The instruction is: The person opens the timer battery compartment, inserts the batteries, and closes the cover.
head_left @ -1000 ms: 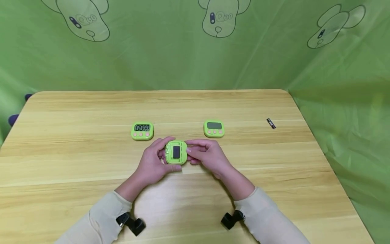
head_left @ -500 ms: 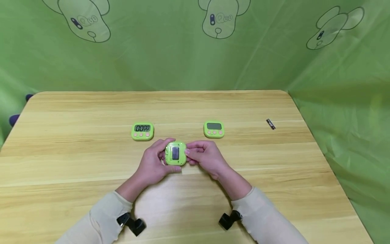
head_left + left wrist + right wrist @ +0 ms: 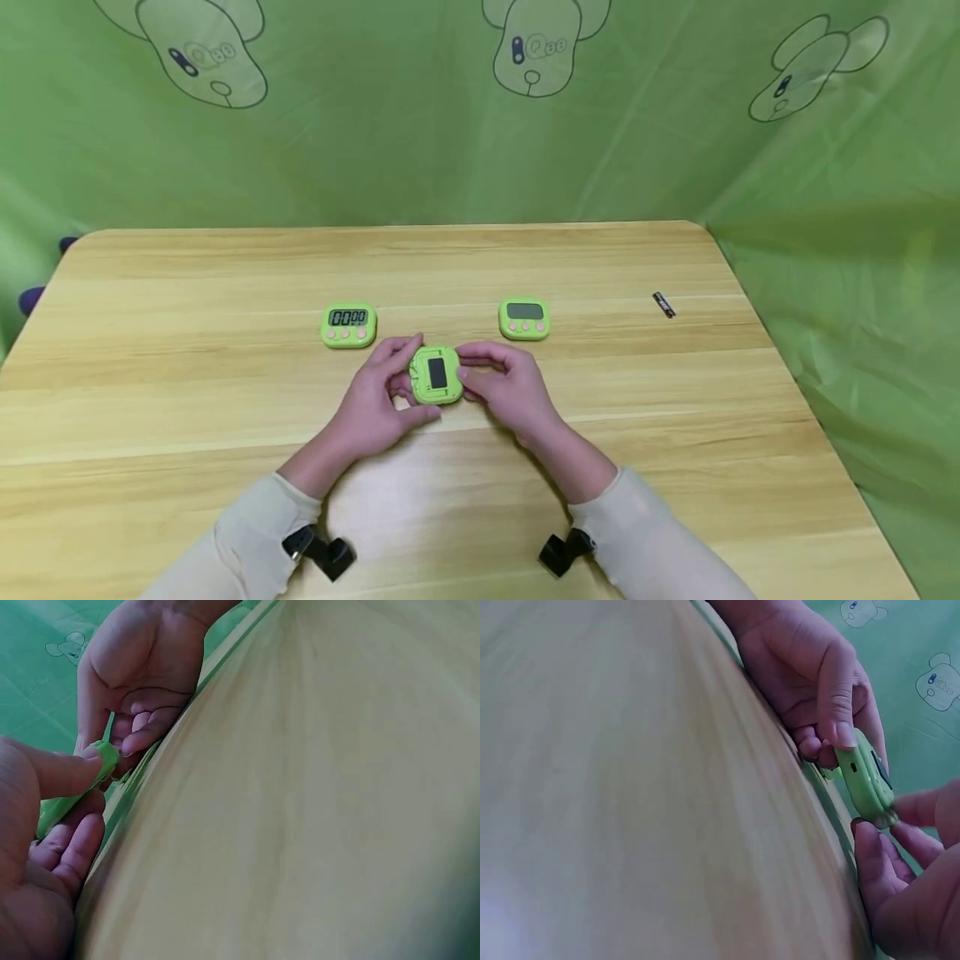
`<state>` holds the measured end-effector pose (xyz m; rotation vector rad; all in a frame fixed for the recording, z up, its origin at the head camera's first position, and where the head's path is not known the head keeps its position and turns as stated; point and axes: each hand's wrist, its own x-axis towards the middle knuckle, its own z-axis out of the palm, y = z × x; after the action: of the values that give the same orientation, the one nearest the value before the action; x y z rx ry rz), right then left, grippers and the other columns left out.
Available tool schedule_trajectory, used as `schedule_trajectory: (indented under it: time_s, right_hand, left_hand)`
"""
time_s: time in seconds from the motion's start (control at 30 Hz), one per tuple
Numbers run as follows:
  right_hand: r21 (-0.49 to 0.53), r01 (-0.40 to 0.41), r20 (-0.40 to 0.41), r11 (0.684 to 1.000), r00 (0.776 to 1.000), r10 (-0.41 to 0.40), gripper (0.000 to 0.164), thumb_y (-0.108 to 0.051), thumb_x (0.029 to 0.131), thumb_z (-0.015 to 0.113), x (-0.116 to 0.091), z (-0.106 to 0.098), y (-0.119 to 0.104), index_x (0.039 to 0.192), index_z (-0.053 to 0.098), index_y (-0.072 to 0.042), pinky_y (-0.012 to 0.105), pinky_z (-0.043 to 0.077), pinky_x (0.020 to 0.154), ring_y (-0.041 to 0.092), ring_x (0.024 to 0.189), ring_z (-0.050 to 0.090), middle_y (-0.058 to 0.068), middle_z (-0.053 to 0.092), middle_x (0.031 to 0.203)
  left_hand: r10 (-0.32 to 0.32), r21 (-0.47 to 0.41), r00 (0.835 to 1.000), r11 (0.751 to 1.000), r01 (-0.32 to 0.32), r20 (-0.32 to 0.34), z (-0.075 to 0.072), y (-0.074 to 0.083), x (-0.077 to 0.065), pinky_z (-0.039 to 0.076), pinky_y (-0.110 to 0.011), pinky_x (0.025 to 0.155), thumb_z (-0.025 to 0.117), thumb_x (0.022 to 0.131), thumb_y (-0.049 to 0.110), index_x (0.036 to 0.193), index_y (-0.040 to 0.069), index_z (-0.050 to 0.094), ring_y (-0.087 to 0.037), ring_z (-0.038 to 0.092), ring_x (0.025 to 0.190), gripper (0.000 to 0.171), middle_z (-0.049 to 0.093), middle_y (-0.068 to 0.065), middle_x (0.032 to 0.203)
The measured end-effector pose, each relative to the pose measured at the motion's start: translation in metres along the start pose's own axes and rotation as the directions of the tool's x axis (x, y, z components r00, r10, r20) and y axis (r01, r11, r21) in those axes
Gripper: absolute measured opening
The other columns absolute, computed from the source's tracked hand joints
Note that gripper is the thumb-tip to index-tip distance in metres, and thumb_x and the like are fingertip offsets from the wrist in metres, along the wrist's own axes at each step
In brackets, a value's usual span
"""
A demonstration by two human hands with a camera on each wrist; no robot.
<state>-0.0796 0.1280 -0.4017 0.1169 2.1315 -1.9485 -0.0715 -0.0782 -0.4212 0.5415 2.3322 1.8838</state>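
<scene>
A green digital timer (image 3: 437, 376) is held back side up over the middle of the table, a dark rectangle on its back. My left hand (image 3: 378, 410) grips it from the left between thumb and fingers. At its right edge my right hand (image 3: 512, 385) pinches it, thumb on the upper face. In the right wrist view the timer's rim (image 3: 863, 785) shows a small dark slot; the underside is hidden. Beyond my hands lie two more green timers with pink buttons: the left timer (image 3: 348, 325) displays 00:00, while the right timer (image 3: 524, 319) has a blank screen.
A small dark battery (image 3: 663, 305) lies far to the right on the wooden table (image 3: 465, 525). Green curtain (image 3: 420, 158) with printed animal heads hangs behind the table and along its right side. A small black device (image 3: 321, 552) is strapped to each sleeve.
The held timer has shifted a little and turned slightly in my fingers. Both hands keep their hold on it. The other timers and the battery stay in place on the table.
</scene>
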Motion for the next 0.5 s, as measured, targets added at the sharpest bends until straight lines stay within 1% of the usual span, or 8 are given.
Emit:
schedule_trajectory:
  time_s: [0.03,0.07,0.17,0.23,0.3,0.4,0.5]
  right_hand:
    - [-0.021,0.018,0.013,1.000,1.000,-0.018,0.032,0.002,0.087,0.074,-0.001,-0.001,0.000,0.118,0.071,-0.004,0.033,0.059,0.077,0.023,0.090,0.070,0.013,0.072,0.106]
    - [-0.040,0.039,0.030,0.998,0.999,-0.038,0.035,0.003,0.086,0.075,-0.002,-0.003,0.002,0.120,0.070,-0.003,0.033,0.059,0.078,0.023,0.091,0.071,0.013,0.072,0.106]
    - [-0.074,0.107,0.088,0.991,0.991,-0.101,0.042,0.005,0.085,0.075,-0.005,-0.008,0.004,0.126,0.068,-0.003,0.030,0.058,0.080,0.023,0.092,0.071,0.013,0.072,0.109]
    - [-0.064,0.148,0.137,0.987,0.981,-0.138,0.044,0.007,0.086,0.074,-0.006,-0.011,0.005,0.128,0.066,-0.001,0.032,0.058,0.082,0.025,0.095,0.070,0.013,0.069,0.116]
    - [-0.047,0.177,0.174,0.983,0.971,-0.166,0.045,0.008,0.085,0.074,-0.007,-0.013,0.006,0.128,0.065,0.000,0.033,0.058,0.083,0.026,0.098,0.069,0.012,0.066,0.124]
    - [-0.045,0.204,0.212,0.978,0.959,-0.190,0.043,0.008,0.086,0.073,-0.008,-0.015,0.005,0.128,0.066,0.001,0.035,0.058,0.082,0.028,0.099,0.069,0.013,0.066,0.125]
    - [-0.050,0.199,0.215,0.979,0.959,-0.184,0.037,0.005,0.091,0.069,-0.008,-0.015,0.004,0.128,0.065,0.001,0.035,0.058,0.082,0.028,0.100,0.069,0.015,0.067,0.120]
  left_hand:
    - [0.003,-0.005,1.000,1.000,-0.003,-0.006,0.000,0.000,0.000,0.059,-0.032,0.070,0.088,0.069,-0.008,0.149,-0.008,0.036,-0.022,0.064,0.076,0.096,0.047,-0.020,0.138]
    - [0.002,-0.003,1.000,1.000,-0.002,-0.018,0.001,-0.005,0.000,0.059,-0.031,0.070,0.090,0.068,-0.005,0.149,-0.006,0.037,-0.021,0.064,0.076,0.097,0.050,-0.016,0.135]
    - [-0.020,-0.002,0.997,1.000,0.020,-0.068,0.002,-0.005,0.000,0.058,-0.029,0.067,0.093,0.067,0.004,0.145,-0.003,0.046,-0.019,0.065,0.074,0.092,0.065,-0.009,0.111]
    - [-0.044,-0.019,0.994,0.999,0.042,-0.098,0.004,-0.005,-0.001,0.058,-0.028,0.065,0.095,0.066,0.009,0.139,0.000,0.051,-0.019,0.066,0.074,0.086,0.068,-0.005,0.094]
    - [-0.058,-0.033,0.990,0.998,0.055,-0.125,0.005,-0.005,-0.001,0.057,-0.027,0.063,0.095,0.067,0.011,0.132,0.002,0.054,-0.019,0.066,0.072,0.077,0.068,-0.005,0.083]
    - [-0.042,-0.046,0.988,0.998,0.036,-0.151,0.007,-0.005,0.001,0.056,-0.026,0.063,0.091,0.074,0.010,0.129,-0.001,0.057,-0.020,0.065,0.073,0.065,0.069,-0.007,0.086]
    - [-0.009,-0.037,0.983,0.999,0.002,-0.182,0.009,-0.005,0.002,0.055,-0.025,0.063,0.081,0.085,0.008,0.130,-0.003,0.059,-0.021,0.064,0.075,0.052,0.069,-0.009,0.092]
